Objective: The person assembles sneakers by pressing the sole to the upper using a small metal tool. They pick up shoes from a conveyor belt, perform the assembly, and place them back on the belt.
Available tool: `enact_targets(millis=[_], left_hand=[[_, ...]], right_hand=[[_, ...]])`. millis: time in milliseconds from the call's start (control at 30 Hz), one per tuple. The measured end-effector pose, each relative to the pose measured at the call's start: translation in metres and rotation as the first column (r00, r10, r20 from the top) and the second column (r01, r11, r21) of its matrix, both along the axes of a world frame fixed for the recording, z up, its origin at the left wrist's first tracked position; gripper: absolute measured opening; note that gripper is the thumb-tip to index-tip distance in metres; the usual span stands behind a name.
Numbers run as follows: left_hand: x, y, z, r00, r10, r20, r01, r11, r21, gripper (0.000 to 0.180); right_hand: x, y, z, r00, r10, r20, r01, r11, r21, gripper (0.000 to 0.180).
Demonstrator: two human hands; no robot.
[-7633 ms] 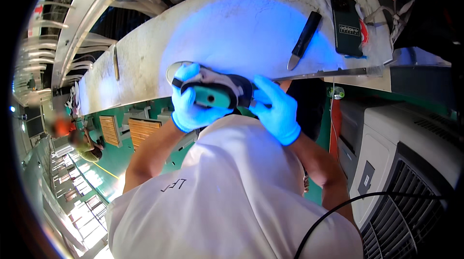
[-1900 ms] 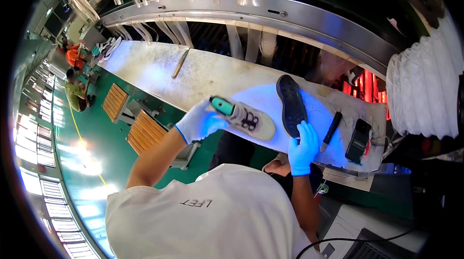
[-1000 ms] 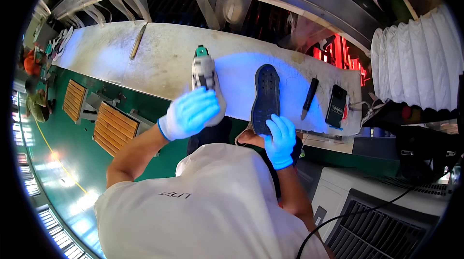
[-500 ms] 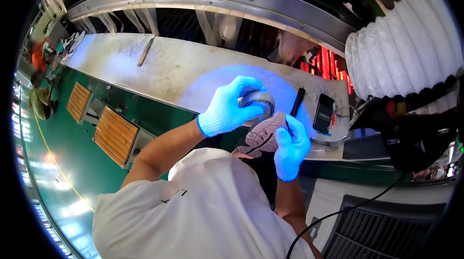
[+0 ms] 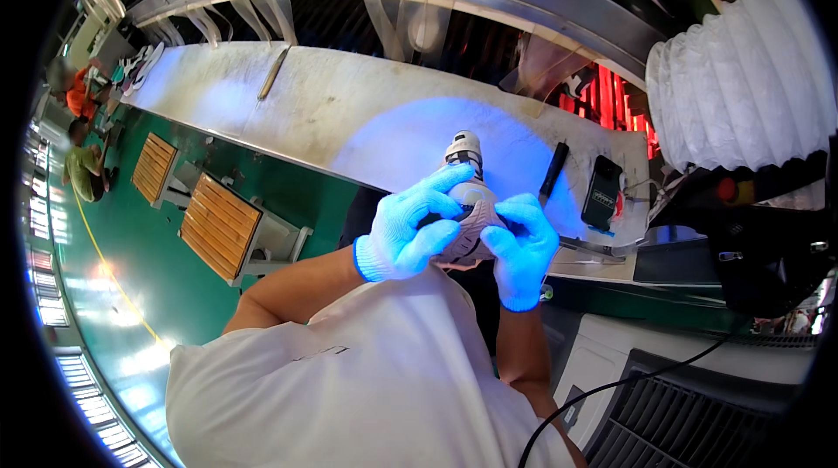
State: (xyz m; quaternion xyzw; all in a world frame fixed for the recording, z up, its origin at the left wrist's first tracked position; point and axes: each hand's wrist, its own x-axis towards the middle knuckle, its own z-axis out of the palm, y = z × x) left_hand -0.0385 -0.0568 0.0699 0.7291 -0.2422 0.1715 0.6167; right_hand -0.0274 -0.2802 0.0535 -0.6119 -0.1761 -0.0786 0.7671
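Both my hands wear white knit gloves that glow blue under the light. A pinkish-grey shoe sole point(image 5: 474, 228) with a grooved tread is between them, close to my chest. My right hand point(image 5: 525, 245) pinches its right edge with thumb and fingers. Curled round the sole's left side is my left hand point(image 5: 408, 223), its thumb near the tread; the exact contact is partly hidden. Just beyond the fingers, a white and grey shoe piece point(image 5: 464, 147) with a dark band rests at the bench, its near end hidden by the left fingers.
The long worn bench point(image 5: 367, 106) carries a black-handled tool point(image 5: 554, 171), a dark phone point(image 5: 602, 193) and a thin stick-like tool point(image 5: 273, 73). A white ribbed duct point(image 5: 742, 75) hangs at right, near red-glowing heaters point(image 5: 602, 99). Wooden-topped seats point(image 5: 218, 225) stand left; people sit farther off.
My left hand has left the rounded white-grey shoe piece, which now sits farther out on the bench. That hand has come down toward the sole, and the sole has turned more upright.
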Motion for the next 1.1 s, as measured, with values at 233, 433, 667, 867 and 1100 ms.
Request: enact_targets(millis=[233, 433, 667, 867, 1100], left_hand=[[-0.012, -0.009, -0.006, 0.994, 0.035, -0.100, -0.048, 0.990, -0.136, 0.029], [-0.007, -0.016, -0.008, 0.993, 0.082, -0.089, -0.096, 0.983, -0.159, 0.037], [-0.001, -0.016, 0.001, 0.994, 0.062, -0.093, -0.075, 0.986, -0.147, 0.034], [0.002, -0.015, 0.000, 0.995, 0.022, -0.100, -0.039, 0.985, -0.168, 0.032], [-0.001, -0.010, -0.001, 0.984, -0.065, -0.164, 0.028, 0.975, -0.220, 0.037]], right_hand=[[-0.022, 0.015, 0.004, 0.982, -0.113, 0.150, 0.145, 0.964, -0.223, 0.036], [-0.027, 0.020, 0.005, 0.954, -0.218, 0.207, 0.267, 0.930, -0.254, 0.030], [-0.028, 0.029, 0.001, 0.923, -0.322, 0.209, 0.364, 0.907, -0.212, 0.028], [-0.027, 0.030, -0.001, 0.903, -0.347, 0.252, 0.404, 0.886, -0.226, 0.029], [-0.030, 0.025, 0.006, 0.920, -0.281, 0.275, 0.365, 0.870, -0.331, 0.040]])
